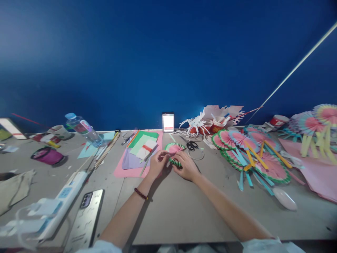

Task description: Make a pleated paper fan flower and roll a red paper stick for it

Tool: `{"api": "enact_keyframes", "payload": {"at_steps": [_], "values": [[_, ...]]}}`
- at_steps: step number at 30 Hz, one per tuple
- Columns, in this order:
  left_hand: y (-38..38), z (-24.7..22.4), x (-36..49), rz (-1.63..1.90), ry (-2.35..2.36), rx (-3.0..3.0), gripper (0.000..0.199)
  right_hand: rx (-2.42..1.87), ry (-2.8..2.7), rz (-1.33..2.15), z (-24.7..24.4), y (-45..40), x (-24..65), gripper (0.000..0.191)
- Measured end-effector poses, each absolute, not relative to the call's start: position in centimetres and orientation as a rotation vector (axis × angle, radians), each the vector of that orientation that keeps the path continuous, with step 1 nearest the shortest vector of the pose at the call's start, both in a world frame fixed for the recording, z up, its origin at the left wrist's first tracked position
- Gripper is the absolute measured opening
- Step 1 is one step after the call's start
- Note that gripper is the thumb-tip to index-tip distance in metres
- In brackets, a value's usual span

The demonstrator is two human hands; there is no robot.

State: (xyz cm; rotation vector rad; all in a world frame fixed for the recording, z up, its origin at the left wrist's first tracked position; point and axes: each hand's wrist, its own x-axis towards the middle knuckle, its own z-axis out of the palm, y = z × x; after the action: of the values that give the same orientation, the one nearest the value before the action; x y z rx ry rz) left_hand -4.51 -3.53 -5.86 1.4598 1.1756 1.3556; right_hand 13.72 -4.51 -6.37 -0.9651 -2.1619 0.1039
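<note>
While the round green-edged pink pleated-paper rosette (pixel 176 148) sits directly between the two, neither nearer, the left hand (pixel 158 163) pinches its left edge, grip closed, and the right hand (pixel 187 166) its lower right.

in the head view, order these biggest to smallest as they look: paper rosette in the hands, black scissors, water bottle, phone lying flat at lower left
1. phone, cut off by the lower edge; nearness to the camera enlarges it
2. water bottle
3. paper rosette, partly hidden
4. black scissors
</note>
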Motion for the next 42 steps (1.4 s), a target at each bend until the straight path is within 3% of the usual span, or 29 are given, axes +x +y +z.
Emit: {"api": "enact_keyframes", "payload": {"at_steps": [16,23,28,36,42], "values": [[-3.1,-7.3,-4.3,1.229,1.127,1.457,0.027,-0.969,-2.146,0.143,-7.1,-4.0,13.5,0.022],[-2.9,-7.4,-5.1,1.182,1.313,1.886,0.014,-0.977,-2.188,0.205,-6.9,-4.2,13.4,0.021],[-3.0,-7.6,-5.1,1.095,1.393,2.025,0.014,-1.087,-2.029,0.228,-7.0,-3.7,13.9,0.013],[-2.6,-8.1,-5.1,1.05,1.474,2.199,0.017,-1.255,-1.975,0.202,-7.7,-2.3,15.3,0.023],[-2.4,-8.2,-5.1,1.025,1.491,2.238,0.014,-1.282,-1.97,0.187,-7.5,-2.1,15.4,0.016]]}}
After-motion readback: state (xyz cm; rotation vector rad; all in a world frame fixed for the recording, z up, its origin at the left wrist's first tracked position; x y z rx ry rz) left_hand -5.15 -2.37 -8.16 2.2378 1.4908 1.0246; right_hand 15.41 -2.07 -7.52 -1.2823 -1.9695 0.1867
